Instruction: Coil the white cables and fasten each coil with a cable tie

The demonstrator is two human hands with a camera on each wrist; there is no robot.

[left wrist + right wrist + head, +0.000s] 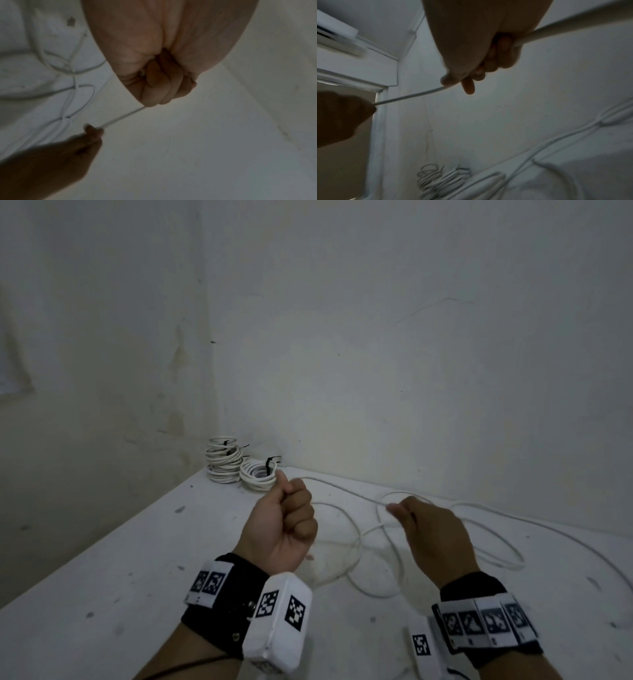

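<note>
**White cable taut between two fists, most of it slack on the table**

White and thin, the loose cable (pixel 356 537) looks light and limp: it sprawls in wide overlapping loops across the table (pixel 113 570), from about 12 to 3 o'clock of the hands. I judge it will bend without resistance, spring a little out of a coil, and slide easily through skin, so it wants a firm hold near one end while the other hand feeds.

That is roughly the arrangement. The left hand (pixel 284 525) is a closed fist with the thumb up, its fingers (pixel 159 86) curled round the cable where a short length runs out to the right. The right hand (pixel 435 535) has its fingers (pixel 501 54) wrapped loosely round the same cable, thumb and forefinger pinching it; the stretch between the hands is straight and lifted off the table.

No container is in sight. Finished work serves as the store: a stack of tied coils (pixel 223 461) at 11 o'clock in the wall corner, and a single tied coil (pixel 258 475) just beside it, each with a dark cable tie (pixel 270 464). I see no spare ties.
</note>
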